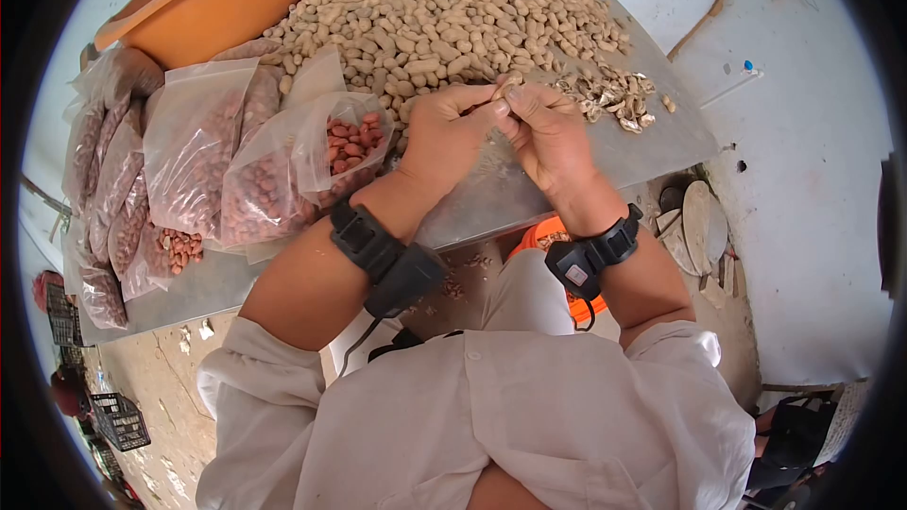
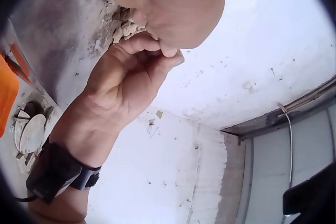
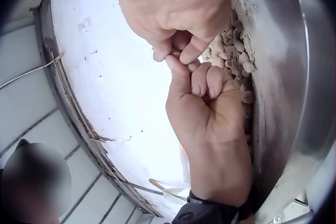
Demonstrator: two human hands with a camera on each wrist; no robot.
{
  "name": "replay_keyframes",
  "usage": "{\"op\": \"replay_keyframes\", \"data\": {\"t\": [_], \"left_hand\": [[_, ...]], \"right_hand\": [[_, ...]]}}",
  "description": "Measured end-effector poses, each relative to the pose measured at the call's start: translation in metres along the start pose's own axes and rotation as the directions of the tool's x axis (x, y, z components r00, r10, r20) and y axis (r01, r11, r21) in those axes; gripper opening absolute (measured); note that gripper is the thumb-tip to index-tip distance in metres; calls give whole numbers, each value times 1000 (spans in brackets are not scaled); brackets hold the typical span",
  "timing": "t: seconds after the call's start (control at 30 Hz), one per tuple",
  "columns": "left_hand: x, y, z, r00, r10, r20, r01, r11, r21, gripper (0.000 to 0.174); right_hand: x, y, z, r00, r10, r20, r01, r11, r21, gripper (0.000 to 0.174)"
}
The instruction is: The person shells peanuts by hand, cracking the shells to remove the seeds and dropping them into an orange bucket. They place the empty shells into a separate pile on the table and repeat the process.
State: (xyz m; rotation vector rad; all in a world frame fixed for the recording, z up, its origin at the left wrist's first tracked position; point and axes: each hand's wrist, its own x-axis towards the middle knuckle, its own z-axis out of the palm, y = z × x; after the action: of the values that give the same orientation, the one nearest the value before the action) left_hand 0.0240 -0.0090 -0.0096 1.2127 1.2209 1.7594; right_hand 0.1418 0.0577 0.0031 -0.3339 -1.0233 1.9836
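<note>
Both hands meet over the metal table's near part, thumbs and fingertips together at a pale peanut shell (image 1: 508, 85). My left hand (image 1: 449, 135) pinches from the left with its fingers curled, and a bit of red shows beside its thumb. From the other side my right hand (image 1: 556, 137) pinches the shell. Up close in the left wrist view, the right hand (image 2: 123, 79) has bent fingers touching the left hand (image 2: 176, 6). Curled fingers of the left hand (image 3: 207, 108) show in the right wrist view under the right hand (image 3: 178, 6); the hands mostly hide the peanut there.
Unshelled peanuts (image 1: 444, 0) are heaped behind the hands. Empty shells (image 1: 619, 99) lie right of them on the metal table (image 1: 661, 137). Clear bags of red kernels (image 1: 194, 146), one open bag (image 1: 354, 146) and an orange basin (image 1: 222, 5) stand left. An orange container (image 1: 588, 307) is below the edge.
</note>
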Motion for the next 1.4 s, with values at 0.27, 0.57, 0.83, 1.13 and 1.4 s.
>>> {"op": "replay_keyframes", "data": {"t": [0.27,0.57,0.83,1.13,1.4], "left_hand": [[1,7,2,991,-127,43,133,973,-188,28],[4,9,1,965,-260,26,246,873,-420,25],[6,8,-1,962,-257,89,272,894,-357,23],[3,8,1,979,-182,86,199,940,-278,17],[3,4,3,997,-65,-42,55,977,-207,17]], "right_hand": [[-1,5,9,996,-89,-24,89,996,-13,13],[5,-6,0,948,-202,246,318,586,-745,24],[1,-22,5,955,-64,290,275,561,-781,26],[2,-27,0,956,24,291,194,693,-695,26],[0,-4,0,992,-22,128,69,926,-372,24]]}}
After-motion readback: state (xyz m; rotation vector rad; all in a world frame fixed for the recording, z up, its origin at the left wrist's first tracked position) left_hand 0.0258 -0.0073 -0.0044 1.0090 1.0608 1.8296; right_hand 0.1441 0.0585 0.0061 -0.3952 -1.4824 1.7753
